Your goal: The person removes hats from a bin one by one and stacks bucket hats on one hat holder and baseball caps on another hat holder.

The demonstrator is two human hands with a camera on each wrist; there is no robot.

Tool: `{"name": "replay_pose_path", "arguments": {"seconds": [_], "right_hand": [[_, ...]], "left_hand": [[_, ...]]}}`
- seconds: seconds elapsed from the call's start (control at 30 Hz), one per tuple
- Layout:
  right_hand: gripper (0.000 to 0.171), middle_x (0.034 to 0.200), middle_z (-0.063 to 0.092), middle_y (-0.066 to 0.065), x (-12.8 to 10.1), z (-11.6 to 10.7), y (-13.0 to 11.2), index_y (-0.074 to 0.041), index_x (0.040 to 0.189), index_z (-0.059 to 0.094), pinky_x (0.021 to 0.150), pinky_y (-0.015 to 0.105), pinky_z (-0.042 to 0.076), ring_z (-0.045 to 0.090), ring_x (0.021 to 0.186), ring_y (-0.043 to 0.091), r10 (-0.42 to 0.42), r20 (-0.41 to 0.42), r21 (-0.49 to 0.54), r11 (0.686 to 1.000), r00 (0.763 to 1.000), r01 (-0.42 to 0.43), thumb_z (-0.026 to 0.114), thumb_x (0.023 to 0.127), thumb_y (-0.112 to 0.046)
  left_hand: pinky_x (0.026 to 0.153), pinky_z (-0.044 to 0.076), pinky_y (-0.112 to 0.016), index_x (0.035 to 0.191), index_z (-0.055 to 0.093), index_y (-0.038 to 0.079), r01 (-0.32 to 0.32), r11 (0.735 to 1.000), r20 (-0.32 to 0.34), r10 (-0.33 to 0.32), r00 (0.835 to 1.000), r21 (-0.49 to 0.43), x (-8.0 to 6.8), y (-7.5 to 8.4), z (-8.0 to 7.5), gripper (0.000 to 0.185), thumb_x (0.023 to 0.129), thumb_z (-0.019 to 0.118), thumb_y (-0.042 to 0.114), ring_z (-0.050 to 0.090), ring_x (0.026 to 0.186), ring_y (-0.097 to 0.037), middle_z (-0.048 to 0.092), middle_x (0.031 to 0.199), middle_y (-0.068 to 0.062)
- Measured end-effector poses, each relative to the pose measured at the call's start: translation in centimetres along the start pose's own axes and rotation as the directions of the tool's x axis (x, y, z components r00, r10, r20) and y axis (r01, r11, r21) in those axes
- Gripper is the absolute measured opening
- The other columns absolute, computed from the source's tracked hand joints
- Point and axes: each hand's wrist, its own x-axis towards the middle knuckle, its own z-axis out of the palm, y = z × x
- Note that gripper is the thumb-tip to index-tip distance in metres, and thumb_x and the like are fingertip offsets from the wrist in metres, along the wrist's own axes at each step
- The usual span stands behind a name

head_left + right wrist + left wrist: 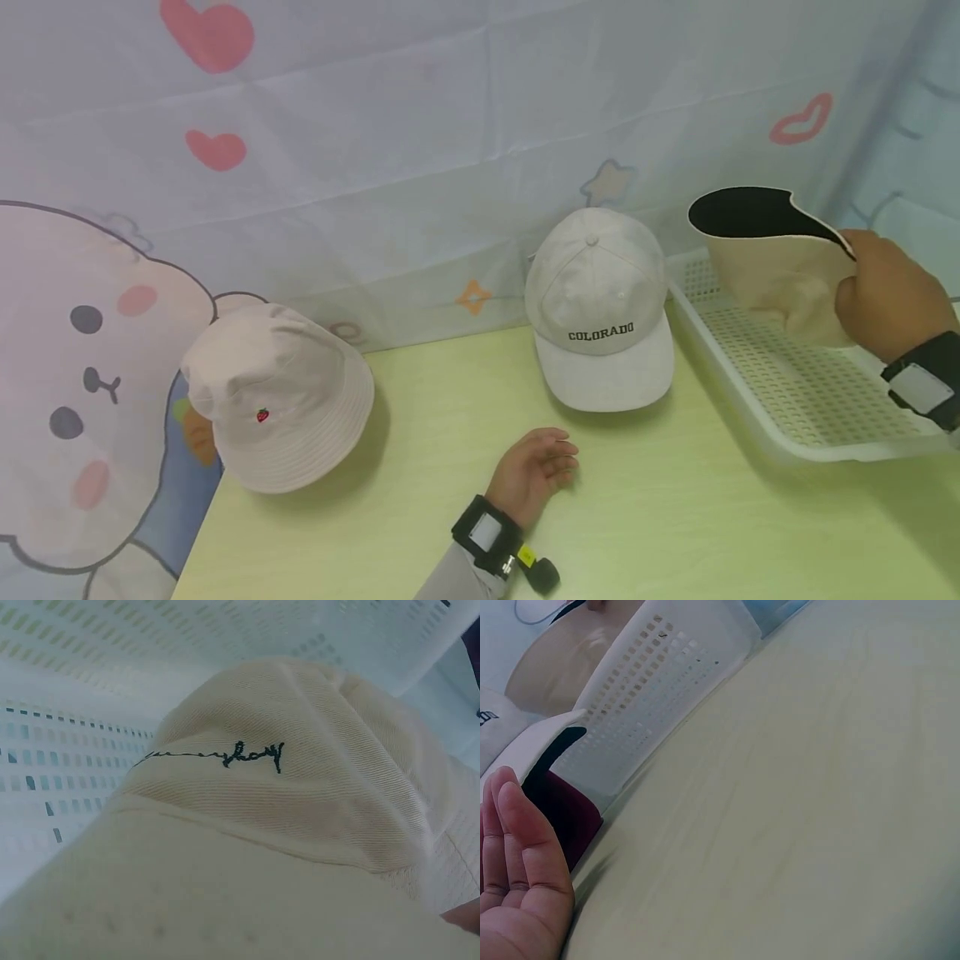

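My right hand [888,292] grips a beige cap [772,262] by its brim and holds it above the white perforated tray [787,392] at the right. The brim's underside is black. In the right wrist view the beige cap [285,817] fills the frame, with dark script stitched on its front and the tray [90,712] behind it. My left hand [536,471] rests on the yellow-green table [660,517], fingers relaxed and holding nothing, just in front of a white "COLORADO" cap [600,308]. The left wrist view shows my left hand's fingers [517,847] beside that cap's brim [532,746].
A cream bucket hat [281,396] with a small strawberry mark sits at the table's left corner. A cartoon-printed cloth backdrop [337,150] hangs behind the table. The table's left edge runs close to the bucket hat.
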Motion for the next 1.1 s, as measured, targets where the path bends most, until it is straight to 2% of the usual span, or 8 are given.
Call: {"name": "replay_pose_path", "arguments": {"seconds": [0.27,0.5,0.9,1.1], "right_hand": [[0.05,0.121,0.043,0.044,-0.9,-0.8,-0.8,0.018,0.138,0.034,0.079,0.071,0.039,0.046,0.097,0.06,0.022,-0.058,0.041,0.999,0.998,-0.02,0.024,0.091,0.002],[0.048,0.121,0.045,0.042,-1.5,-0.9,-1.4,0.017,0.136,0.036,0.082,0.074,0.037,0.046,0.099,0.06,0.038,-0.12,0.065,0.997,0.992,-0.03,0.025,0.093,0.0],[0.051,0.119,0.049,0.042,-2.0,-1.5,-2.5,0.015,0.135,0.04,0.08,0.072,0.034,0.046,0.096,0.059,0.01,-0.232,0.128,0.992,0.973,0.02,0.026,0.089,0.0],[0.051,0.117,0.05,0.043,-2.4,-1.6,-3.1,0.014,0.137,0.04,0.08,0.072,0.034,0.046,0.094,0.059,0.016,-0.249,0.148,0.989,0.968,0.022,0.026,0.09,0.0]], "left_hand": [[0.081,0.055,-0.022,0.101,0.067,0.022,-0.002,1.0,0.003,0.002,1.0,-0.009,0.2,-0.1,-0.1,0.03,0.104,0.04,0.012,0.068,0.088,-0.007,0.074,0.096,0.008],[0.081,0.053,-0.02,0.101,0.068,0.023,0.002,1.0,-0.008,-0.002,1.0,0.002,0.2,-0.2,0.0,0.032,0.105,0.038,0.012,0.067,0.087,-0.006,0.074,0.094,0.009],[0.081,0.054,-0.02,0.101,0.068,0.022,-0.002,1.0,-0.01,0.001,1.0,-0.01,0.4,-0.3,-0.2,0.032,0.106,0.038,0.013,0.067,0.087,-0.006,0.074,0.095,0.008],[0.081,0.054,-0.021,0.102,0.067,0.022,-0.011,1.0,0.003,0.011,1.0,-0.011,0.4,-0.3,-0.3,0.03,0.105,0.039,0.012,0.067,0.088,-0.007,0.074,0.096,0.008]]}}
